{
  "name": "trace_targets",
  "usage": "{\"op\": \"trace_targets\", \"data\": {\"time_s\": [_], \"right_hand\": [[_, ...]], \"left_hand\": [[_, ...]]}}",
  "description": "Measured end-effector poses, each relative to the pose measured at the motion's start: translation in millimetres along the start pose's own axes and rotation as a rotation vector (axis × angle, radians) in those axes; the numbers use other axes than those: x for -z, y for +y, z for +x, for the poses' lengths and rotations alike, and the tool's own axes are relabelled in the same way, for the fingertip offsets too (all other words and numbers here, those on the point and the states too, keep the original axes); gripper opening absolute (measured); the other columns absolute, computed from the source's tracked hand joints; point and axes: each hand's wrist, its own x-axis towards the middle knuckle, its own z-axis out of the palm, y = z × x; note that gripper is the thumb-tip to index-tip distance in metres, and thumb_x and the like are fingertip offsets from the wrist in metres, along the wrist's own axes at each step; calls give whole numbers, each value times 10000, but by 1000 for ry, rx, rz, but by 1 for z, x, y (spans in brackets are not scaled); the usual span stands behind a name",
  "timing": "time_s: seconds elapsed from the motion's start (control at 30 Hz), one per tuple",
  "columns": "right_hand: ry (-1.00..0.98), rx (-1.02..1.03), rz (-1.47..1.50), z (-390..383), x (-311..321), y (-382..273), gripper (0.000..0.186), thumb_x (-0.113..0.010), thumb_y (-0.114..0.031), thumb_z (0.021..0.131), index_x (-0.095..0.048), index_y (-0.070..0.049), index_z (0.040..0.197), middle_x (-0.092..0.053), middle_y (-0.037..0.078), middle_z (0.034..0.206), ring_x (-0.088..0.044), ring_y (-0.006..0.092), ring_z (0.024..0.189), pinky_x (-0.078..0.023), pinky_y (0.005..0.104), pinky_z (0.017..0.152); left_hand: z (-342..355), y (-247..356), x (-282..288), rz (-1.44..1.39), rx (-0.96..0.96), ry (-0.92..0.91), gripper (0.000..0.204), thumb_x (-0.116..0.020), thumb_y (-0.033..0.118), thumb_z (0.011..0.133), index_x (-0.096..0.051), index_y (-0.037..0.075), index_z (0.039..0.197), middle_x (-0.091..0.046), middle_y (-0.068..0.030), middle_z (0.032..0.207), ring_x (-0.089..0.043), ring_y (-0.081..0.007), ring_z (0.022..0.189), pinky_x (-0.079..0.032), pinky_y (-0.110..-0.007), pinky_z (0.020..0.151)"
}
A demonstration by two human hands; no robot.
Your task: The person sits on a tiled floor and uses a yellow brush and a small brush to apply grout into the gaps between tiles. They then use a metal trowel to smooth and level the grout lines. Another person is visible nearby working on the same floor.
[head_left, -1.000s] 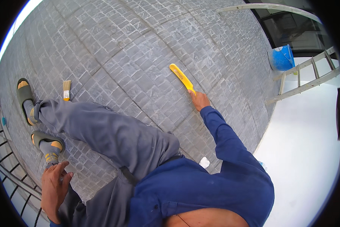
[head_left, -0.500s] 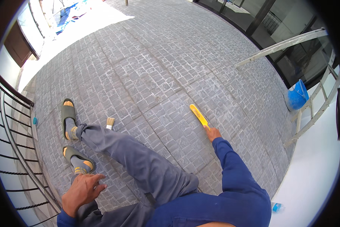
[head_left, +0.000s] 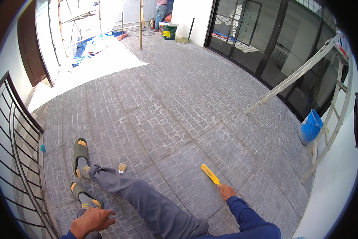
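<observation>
My right hand (head_left: 227,192) grips the near end of a long, flat yellow hand brush (head_left: 210,174), which points away and to the left, low over the paving. Its underside is hidden. My left hand (head_left: 93,221) is by my lower leg at the bottom left, with fingers loosely bent and apart and nothing seen in them. A paintbrush (head_left: 122,168) with pale bristles lies on the grey paving (head_left: 175,131) beside my outstretched leg. My feet, in dark green slides (head_left: 81,157), are at the left.
A black metal railing (head_left: 15,131) runs along the left. To the right stand a ladder (head_left: 294,75) and a blue bucket (head_left: 310,127), near dark-framed glass doors (head_left: 262,47). Far back are a green bucket (head_left: 169,33), a dustpan (head_left: 182,40), a wooden post (head_left: 141,24) and another person (head_left: 160,16).
The view has tilted up, bringing the far end with the person and buckets into sight. My hands and the yellow hand brush sit lower in the picture; the grip is unchanged.
</observation>
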Motion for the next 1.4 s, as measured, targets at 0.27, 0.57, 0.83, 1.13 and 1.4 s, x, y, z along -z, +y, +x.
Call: {"op": "trace_targets", "data": {"time_s": [0.27, 0.57, 0.83, 1.13, 1.4], "right_hand": [[79, 14, 24, 155, -39, -105, 536, -433, -537, 952, -636, -42, 978, -666, 249, 955, -630, 446, 919, -488, 541, 792], [19, 31, -18, 35, -20, -32, 509, -422, -499, 974, -601, -26, 922, -633, 265, 849, -598, 479, 846, -459, 545, 730], [-78, -91, -27, -33, -1, -11, 523, -453, -517, 960, -616, -22, 908, -632, 290, 803, -603, 497, 814, -468, 558, 707], [63, -68, 10, 189, -35, -114, 602, -464, -552, 935, -670, 3, 1040, -665, 273, 982, -626, 441, 986, -491, 510, 858], [-32, 14, 4, 52, -22, -30, 585, -432, -553, 952, -635, -6, 897, -636, 305, 854, -608, 498, 853, -464, 562, 749]], "left_hand": [[5, 11, 6, 12, -61, 32, 360, -636, 363, 888, -664, 63, 1087, -694, -177, 793, -677, -361, 783, -529, -447, 713], [-9, 15, 6, -119, 6, 165, 310, -712, 211, 815, -656, 25, 1057, -669, -146, 747, -658, -326, 738, -496, -420, 734], [7, 18, 7, -155, 113, 40, 309, -722, 131, 779, -648, 3, 1051, -657, -145, 770, -640, -307, 729, -480, -410, 738], [11, 34, 13, -80, 2, 109, 293, -705, 136, 799, -638, 0, 1049, -656, -145, 796, -635, -323, 793, -461, -413, 757], [2, 25, 9, -164, 99, 167, 309, -716, 128, 785, -636, -4, 1052, -649, -144, 789, -627, -298, 754, -453, -395, 775]]}}
